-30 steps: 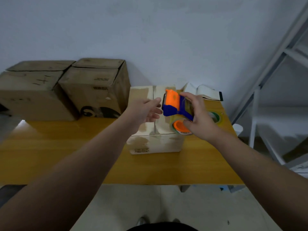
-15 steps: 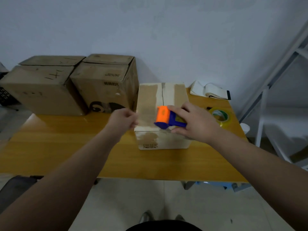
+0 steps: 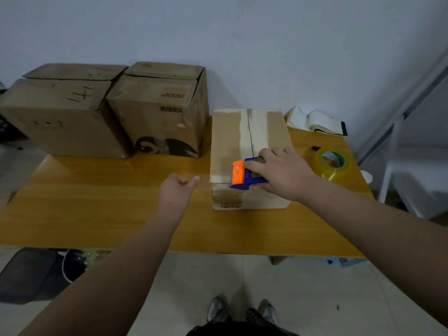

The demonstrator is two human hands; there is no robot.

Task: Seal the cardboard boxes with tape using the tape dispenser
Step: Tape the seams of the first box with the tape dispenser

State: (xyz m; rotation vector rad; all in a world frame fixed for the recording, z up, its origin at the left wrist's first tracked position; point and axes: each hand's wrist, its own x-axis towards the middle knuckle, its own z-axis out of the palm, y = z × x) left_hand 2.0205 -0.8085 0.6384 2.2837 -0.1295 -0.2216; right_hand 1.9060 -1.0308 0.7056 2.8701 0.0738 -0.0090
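Prob early-to-mid job: the small cardboard box sits on the wooden table w/ flaps shut, its centre seam showing as a dark line btwn two pale bands. Whether clear tape already covers the seam can't be told. The right hand grips the tape dispenser from above, fingers curled over its blue body, orange end pointing left. The dispenser is pressed on the box top at the near edge, just left of the seam. The left hand hovers over the table just left of the box, fingers loosely curled, thumb toward the box; can't tell if it pinches a clear tape end. The handwritten large box and the printed large box at far left look closed, tape status unreadable, so likely left to do. Room: wide open table left & near of the small box. Its far-left side stands just beside the printed large box, so little clearance there, w/ the wall close behind. To the right is a strip of table, then a spare tape roll and an open notebook near the right edge, w/ a metal rack beyond
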